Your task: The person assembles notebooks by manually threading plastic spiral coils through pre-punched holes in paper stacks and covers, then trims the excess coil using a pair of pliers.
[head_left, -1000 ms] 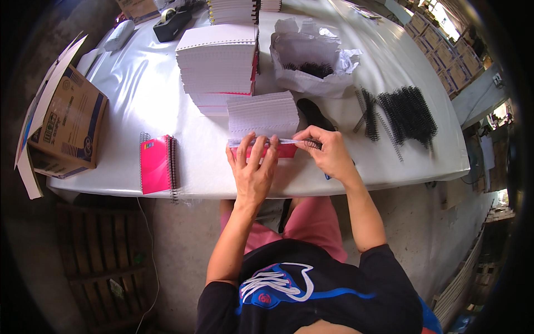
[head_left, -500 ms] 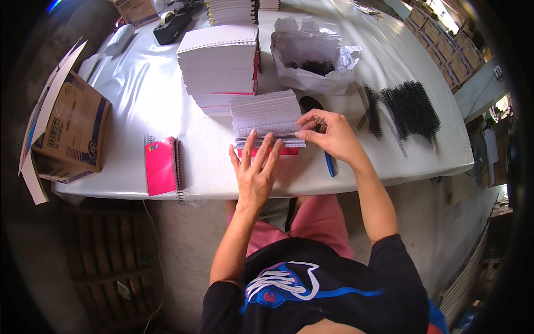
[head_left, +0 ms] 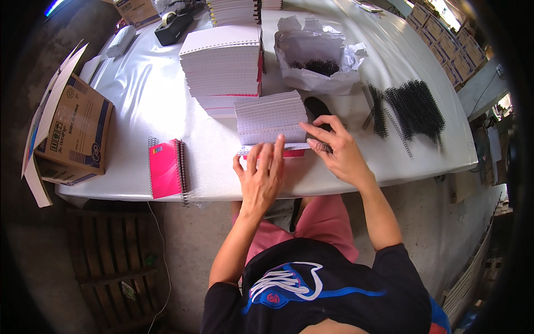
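A sheaf of white squared pages (head_left: 269,116), punched with holes, lies in front of me with a strip of a pink cover (head_left: 286,153) showing at its near edge. My left hand (head_left: 261,175) rests on the near edge of the pages, fingers apart. At the right end of the sheaf, my right hand (head_left: 342,151) curls around a dark spiral binding coil (head_left: 324,147). Its fingertips are by the corner of the pages. A black tool part (head_left: 316,106) lies behind my right hand, the rest of it hidden.
Behind the sheaf stands a tall stack of punched pages (head_left: 219,61). A paper-lined container (head_left: 317,80) holds black coils; more coils (head_left: 414,111) lie at right. Pink spiral notebooks (head_left: 166,167) lie left, near a cardboard box (head_left: 78,131). A tape dispenser (head_left: 172,30) stands at the back.
The near pages have turned, so a pale strip now shows at the near edge. My right hand has shifted slightly toward me, and my left fingers have bunched closer together with one raised.
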